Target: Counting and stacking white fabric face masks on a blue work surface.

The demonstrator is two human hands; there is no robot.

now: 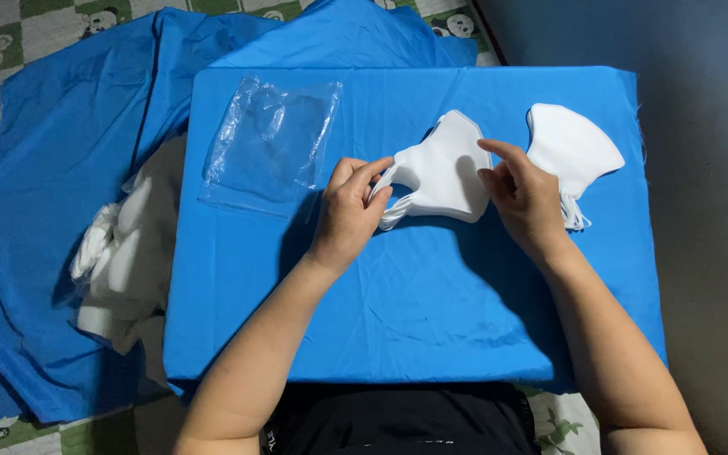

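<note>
Two hands on one white mask stack [441, 173] — left hand [351, 206] pinching ear loops, right hand [522, 194] pressing opposite edge. Second mask pile [573, 147] just beyond right hand, untouched. Clear plastic bag [273, 143] beyond left hand, empty — bagging seemingly not yet done.

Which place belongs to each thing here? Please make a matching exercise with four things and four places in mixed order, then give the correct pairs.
Things:
1. stack of white masks
2. second stack of white masks
3. clear plastic bag
4. heap of white masks

Places:
A. flat on the blue board, left of the hands
B. off the board, on the blue cloth at the left
C. between the left hand and the right hand
D. near the board's right edge, beyond the right hand

Pairs: 1-C, 2-D, 3-A, 4-B
</note>
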